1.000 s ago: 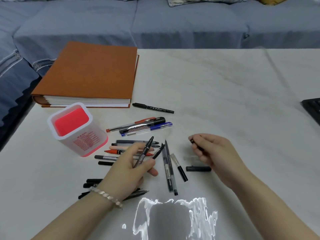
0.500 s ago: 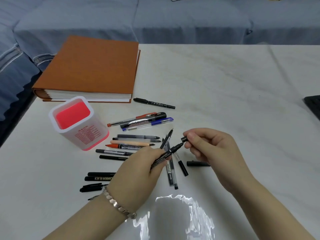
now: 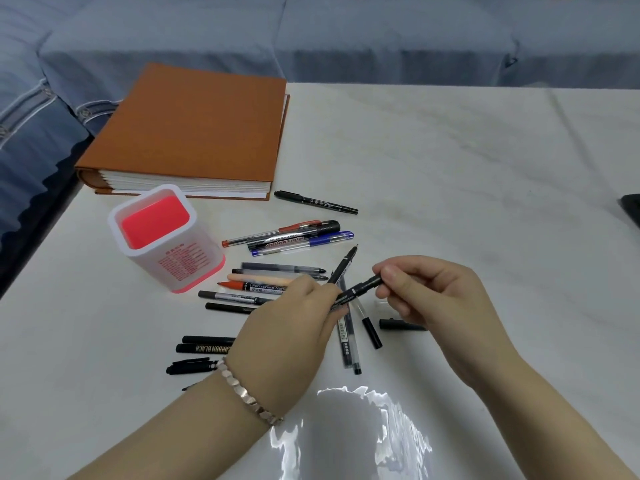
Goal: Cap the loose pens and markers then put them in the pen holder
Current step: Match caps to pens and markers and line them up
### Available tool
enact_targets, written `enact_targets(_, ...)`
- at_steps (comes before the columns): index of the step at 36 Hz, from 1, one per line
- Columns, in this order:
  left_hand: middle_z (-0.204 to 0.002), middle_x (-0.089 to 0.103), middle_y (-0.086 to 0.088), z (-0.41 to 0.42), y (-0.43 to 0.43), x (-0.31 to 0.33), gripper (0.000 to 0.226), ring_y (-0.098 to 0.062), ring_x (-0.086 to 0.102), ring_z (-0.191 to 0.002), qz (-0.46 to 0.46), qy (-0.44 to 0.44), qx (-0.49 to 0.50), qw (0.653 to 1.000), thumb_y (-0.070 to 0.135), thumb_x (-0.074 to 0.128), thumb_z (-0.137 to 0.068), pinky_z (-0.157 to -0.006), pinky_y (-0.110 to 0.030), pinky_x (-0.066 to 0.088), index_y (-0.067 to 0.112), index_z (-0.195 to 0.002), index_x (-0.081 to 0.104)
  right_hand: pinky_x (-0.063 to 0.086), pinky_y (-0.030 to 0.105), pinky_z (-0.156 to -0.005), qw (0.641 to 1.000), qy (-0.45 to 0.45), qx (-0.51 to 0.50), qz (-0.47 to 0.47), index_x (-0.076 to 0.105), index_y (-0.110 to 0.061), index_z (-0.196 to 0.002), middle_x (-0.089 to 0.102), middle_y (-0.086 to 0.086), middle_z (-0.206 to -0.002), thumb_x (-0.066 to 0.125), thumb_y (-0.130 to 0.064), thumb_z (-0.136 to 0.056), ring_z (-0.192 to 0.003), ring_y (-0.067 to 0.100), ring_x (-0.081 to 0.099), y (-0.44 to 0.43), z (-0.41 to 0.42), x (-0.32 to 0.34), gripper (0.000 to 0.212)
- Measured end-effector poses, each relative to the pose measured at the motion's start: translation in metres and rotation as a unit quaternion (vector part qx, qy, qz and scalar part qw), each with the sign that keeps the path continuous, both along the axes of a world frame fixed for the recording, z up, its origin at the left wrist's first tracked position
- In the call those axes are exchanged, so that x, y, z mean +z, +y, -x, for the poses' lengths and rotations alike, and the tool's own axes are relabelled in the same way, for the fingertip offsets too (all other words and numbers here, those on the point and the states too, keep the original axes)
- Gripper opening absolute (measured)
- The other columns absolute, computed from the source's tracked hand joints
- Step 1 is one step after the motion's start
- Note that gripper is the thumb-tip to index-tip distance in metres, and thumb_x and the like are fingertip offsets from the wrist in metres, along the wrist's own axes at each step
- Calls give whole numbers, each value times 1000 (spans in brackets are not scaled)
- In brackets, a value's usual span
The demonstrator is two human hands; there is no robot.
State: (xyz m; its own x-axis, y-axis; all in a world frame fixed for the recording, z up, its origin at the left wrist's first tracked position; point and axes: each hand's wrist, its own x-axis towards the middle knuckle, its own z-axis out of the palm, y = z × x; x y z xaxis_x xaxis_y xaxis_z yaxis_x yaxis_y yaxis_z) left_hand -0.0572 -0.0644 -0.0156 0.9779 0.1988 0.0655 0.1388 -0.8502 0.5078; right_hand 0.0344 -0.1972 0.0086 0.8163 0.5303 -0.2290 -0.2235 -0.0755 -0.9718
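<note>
My left hand (image 3: 294, 327) grips two thin black pens: one (image 3: 343, 265) points up and away with its tip bare, the other (image 3: 360, 291) lies across toward my right hand. My right hand (image 3: 433, 299) pinches the cap end of that second pen, the cap pushed onto it. The white and pink pen holder (image 3: 169, 237) stands at the left with nothing in it. Several loose pens and markers (image 3: 277, 282) lie scattered between the holder and my hands. A loose black cap (image 3: 398, 323) rests under my right hand.
A thick orange book (image 3: 194, 129) lies behind the holder. A black marker (image 3: 315, 201) lies beside it. More black pens (image 3: 204, 348) lie near my left wrist. A dark object (image 3: 632, 209) sits at the right edge. A blue sofa (image 3: 346, 36) runs behind the table.
My right hand came left with a cap and pushed it onto the pen held by my left hand. My left hand turned that pen toward the right hand.
</note>
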Motion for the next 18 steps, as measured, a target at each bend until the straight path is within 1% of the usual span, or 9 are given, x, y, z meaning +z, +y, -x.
enact_targets(1, -77, 55, -2, -1, 0, -1, 58, -26, 58, -56, -28, -9, -3, 1000, 56, 20, -83, -50, -41, 52, 13, -85, 60, 36, 13, -45, 1000, 0, -1, -5, 70, -16, -71, 62, -2, -51, 60, -11, -81, -44, 7, 39, 0, 0, -1, 15)
enact_targets(3, -69, 53, 0, -2, 1, -2, 62, -21, 53, -41, -84, -35, -2, 996, 55, 13, -90, -34, -35, 48, 14, -75, 58, 36, 15, -46, 1000, 1, -2, -14, 71, -17, -69, 62, -2, -51, 60, -11, -81, -45, 8, 39, -1, 1, -2, 17)
enact_targets(5, -64, 52, 1, -3, 0, -2, 65, -17, 48, -34, -120, -48, 4, 992, 51, 7, -93, -28, -28, 42, 15, -71, 57, 36, 16, -47, 1000, -9, 1, -15, 72, -18, -68, 62, -3, -52, 61, -11, -81, -46, 9, 39, -2, 2, -5, 19)
enact_targets(8, -62, 52, 0, -2, -1, -2, 65, -17, 43, -30, -135, -60, 8, 989, 47, 7, -94, -26, -24, 35, 14, -68, 57, 37, 17, -48, 999, -46, 8, -7, 73, -22, -69, 64, -4, -53, 66, -15, -79, -46, 9, 40, -2, 5, -10, 14)
enact_targets(10, -61, 53, 0, 0, -2, -3, 65, -18, 41, -30, -137, -69, 10, 988, 46, 9, -95, -26, -23, 33, 13, -67, 58, 38, 17, -49, 998, -64, 10, -10, 72, -24, -70, 65, -4, -54, 65, -16, -79, -46, 8, 41, -3, 7, -13, 15)
enact_targets(14, -59, 54, 0, 2, -2, -2, 63, -18, 40, -29, -153, -74, 15, 985, 42, 11, -97, -28, -21, 31, 13, -65, 58, 39, 13, -50, 997, -65, -2, -31, 71, -22, -65, 64, -3, -52, 63, -9, -81, -44, 3, 46, -2, 9, -15, 23)
enact_targets(18, -57, 52, 1, 3, -1, -4, 62, -18, 40, -29, -158, -67, 12, 985, 43, 11, -96, -29, -22, 28, 14, -67, 58, 39, 13, -51, 997, -78, 21, -21, 71, -23, -66, 64, -4, -53, 63, -12, -80, -46, 3, 45, -1, 8, -16, 20)
